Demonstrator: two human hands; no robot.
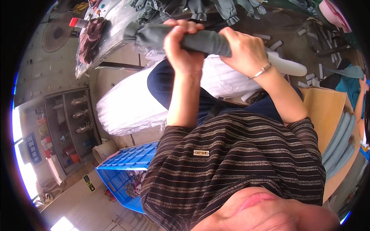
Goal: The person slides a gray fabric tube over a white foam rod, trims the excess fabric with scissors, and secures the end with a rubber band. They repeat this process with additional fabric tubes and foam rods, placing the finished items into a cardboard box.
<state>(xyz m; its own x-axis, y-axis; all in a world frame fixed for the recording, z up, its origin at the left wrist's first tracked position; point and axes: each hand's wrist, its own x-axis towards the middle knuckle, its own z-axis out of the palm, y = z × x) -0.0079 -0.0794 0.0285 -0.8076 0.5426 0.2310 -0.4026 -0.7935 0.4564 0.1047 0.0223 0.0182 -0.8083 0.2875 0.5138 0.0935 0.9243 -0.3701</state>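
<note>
A grey-green cloth sleeve (208,42) with a gathered end is stretched between my two hands, in front of me at the top of the view. My left hand (183,48) is closed around its middle, fingers wrapped over the cloth. On its right end, my right hand (246,52), with a silver bracelet at the wrist, grips the fabric. The gathered end sticks out past my left hand, over the table's edge. Similar grey-green cloth pieces (198,10) with gathered ends lie in a heap just beyond my hands.
The table (113,36) holds a checked cloth (91,38) on its left. Long white wrapped rolls (127,102) lie by my legs. A blue crate (119,184) stands left, a cardboard box (323,115) with folded cloth right. Another person (350,86) is at the right edge.
</note>
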